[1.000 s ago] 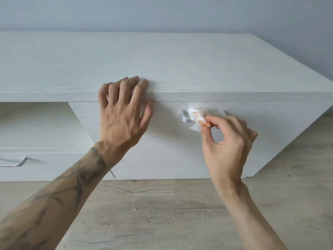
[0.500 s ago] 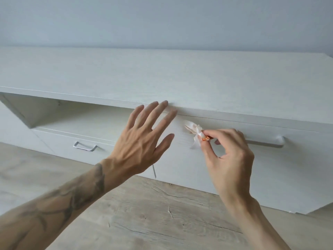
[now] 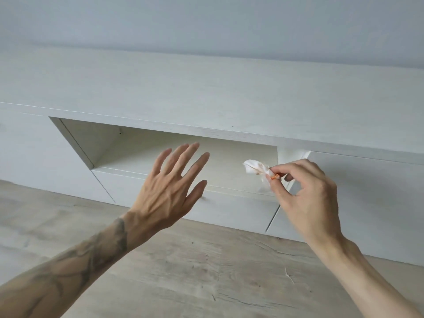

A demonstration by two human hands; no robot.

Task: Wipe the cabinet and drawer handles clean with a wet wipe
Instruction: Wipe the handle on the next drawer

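Wipe point(image 3: 255, 167) looked soft and limp, pinched by its bunched end in right hand point(image 3: 307, 198); left hand point(image 3: 169, 191) was spread, holding nothing.

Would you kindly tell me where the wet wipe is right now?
In the head view, the wet wipe is pinched in the right hand, right of centre, held in front of the open shelf near its right edge.

Long white cabinet point(image 3: 206, 92) on wood floor point(image 3: 195, 271), open niche point(image 3: 183, 154) at centre. Left hand point(image 3: 168, 191) flat, fingers spread, in air before drawer point(image 3: 229, 210). Right hand point(image 3: 307, 193) pinches crumpled wet wipe point(image 3: 255, 168), clear of cabinet front.
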